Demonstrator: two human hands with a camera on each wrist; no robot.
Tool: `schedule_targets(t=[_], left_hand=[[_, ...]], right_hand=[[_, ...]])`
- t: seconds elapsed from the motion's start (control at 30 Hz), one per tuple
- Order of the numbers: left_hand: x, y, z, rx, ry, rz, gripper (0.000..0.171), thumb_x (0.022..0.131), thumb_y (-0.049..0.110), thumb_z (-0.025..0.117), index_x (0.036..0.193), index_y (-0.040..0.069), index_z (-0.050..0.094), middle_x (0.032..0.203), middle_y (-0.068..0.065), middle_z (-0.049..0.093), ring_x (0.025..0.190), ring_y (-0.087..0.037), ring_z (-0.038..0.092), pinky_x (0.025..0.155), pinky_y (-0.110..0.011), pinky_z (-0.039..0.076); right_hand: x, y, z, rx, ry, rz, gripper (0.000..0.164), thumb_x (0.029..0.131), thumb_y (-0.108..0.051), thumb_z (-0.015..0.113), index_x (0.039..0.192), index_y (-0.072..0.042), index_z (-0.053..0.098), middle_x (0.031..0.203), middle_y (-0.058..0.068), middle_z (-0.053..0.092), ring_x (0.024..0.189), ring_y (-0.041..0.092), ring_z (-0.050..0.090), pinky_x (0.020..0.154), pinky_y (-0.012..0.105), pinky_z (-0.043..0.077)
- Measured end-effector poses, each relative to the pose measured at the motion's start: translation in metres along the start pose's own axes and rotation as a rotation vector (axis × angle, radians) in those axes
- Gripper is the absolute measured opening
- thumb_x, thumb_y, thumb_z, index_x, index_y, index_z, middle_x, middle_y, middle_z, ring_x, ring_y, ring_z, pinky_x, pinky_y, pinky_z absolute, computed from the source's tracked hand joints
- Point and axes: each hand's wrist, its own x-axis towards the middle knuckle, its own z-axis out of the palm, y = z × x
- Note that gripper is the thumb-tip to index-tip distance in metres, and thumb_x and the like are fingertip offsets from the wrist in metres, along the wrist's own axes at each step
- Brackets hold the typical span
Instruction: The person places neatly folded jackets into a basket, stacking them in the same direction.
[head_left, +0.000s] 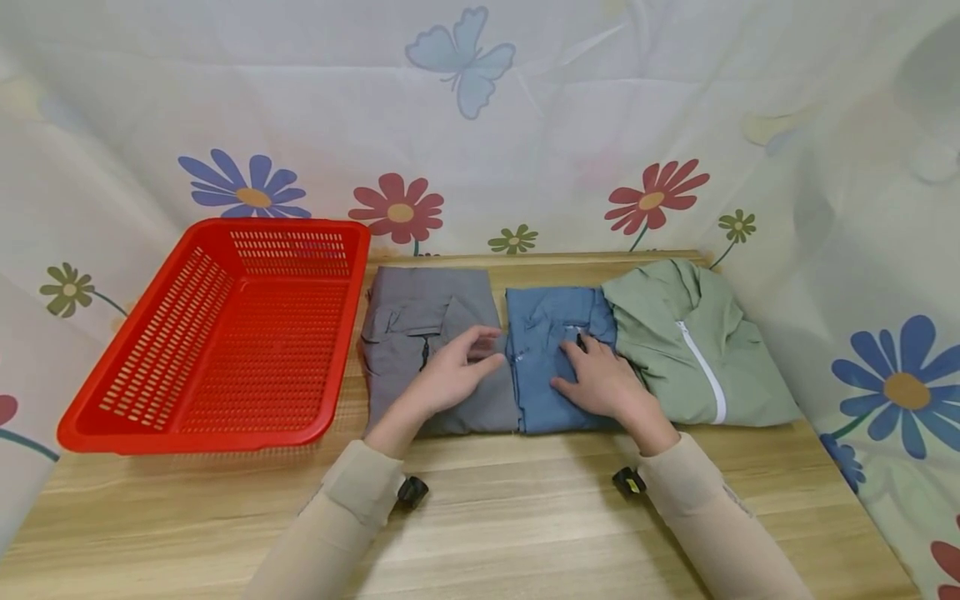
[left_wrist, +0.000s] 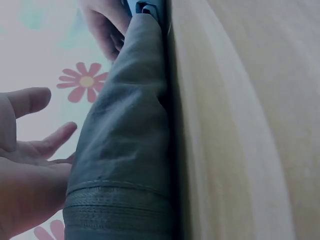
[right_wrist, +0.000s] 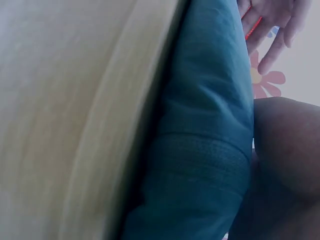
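Three folded garments lie side by side on the wooden table: a grey one (head_left: 405,400), a blue one (head_left: 536,379) and a light green jacket (head_left: 675,367) with a white zipper. My left hand (head_left: 453,371) is over the right part of the grey garment, fingers loosely bent and thumb apart, holding nothing. In the left wrist view the left hand (left_wrist: 30,155) shows beside the grey garment's edge. My right hand (head_left: 603,379) rests on the blue garment, thumb spread from the fingers. A small black pull (head_left: 581,340) shows at its fingertips.
A red plastic basket (head_left: 348,333) with slotted walls stands at the left, beside the grey garment. The wooden table (head_left: 510,517) extends in front of the garments. A flower-printed curtain (head_left: 555,167) hangs behind and at both sides.
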Motion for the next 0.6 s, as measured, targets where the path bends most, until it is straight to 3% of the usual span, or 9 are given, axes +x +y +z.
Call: schedule_targets(t=[0.17,0.6], left_hand=[[0.0002,0.0018,-0.0006,-0.044,-0.061,-0.043,0.052,0.106,0.031,0.059,0.153,0.013,0.047,0.148,-0.012,0.052,0.135,-0.028,0.051,0.106,-0.051,0.044],[-0.0006,0.0076,-0.0075,-0.093,-0.083,-0.091,0.049,0.107,0.032,0.059,0.151,0.013,0.050,0.150,-0.016,0.051,0.138,-0.031,0.047,0.107,-0.054,0.042]], right_hand=[[-0.0024,0.0012,0.0004,0.072,0.074,0.004,0.052,0.102,-0.032,0.063,0.143,-0.001,0.054,0.147,0.032,0.045,0.133,0.051,0.045,0.098,0.067,0.043],[-0.0012,0.0015,0.0018,0.101,0.084,0.097,0.065,0.104,-0.036,0.059,0.153,0.002,0.040,0.152,0.034,0.037,0.139,0.054,0.036,0.099,0.073,0.038]])
